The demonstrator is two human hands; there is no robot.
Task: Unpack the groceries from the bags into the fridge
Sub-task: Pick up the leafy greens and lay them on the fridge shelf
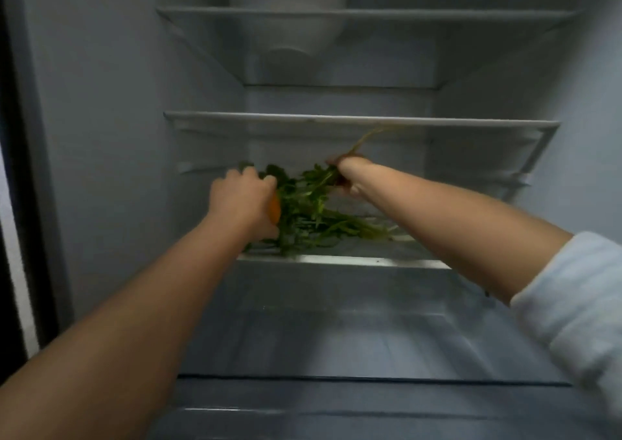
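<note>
You had the bunch of leafy greens [309,210] on the fridge's lower shelf [340,260], left hand [242,200] curled around an orange item [275,209], right hand [350,173] pinching the stems; probably best to lay them flat, well back.

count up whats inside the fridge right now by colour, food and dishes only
green: 1, the bunch of leafy greens on the lower shelf, held by the left hand and right hand
orange: 1, an orange item mostly hidden behind the left hand
white: 1, the white bowls stacked on the top shelf; number in the stack unclear
total: 3
</note>
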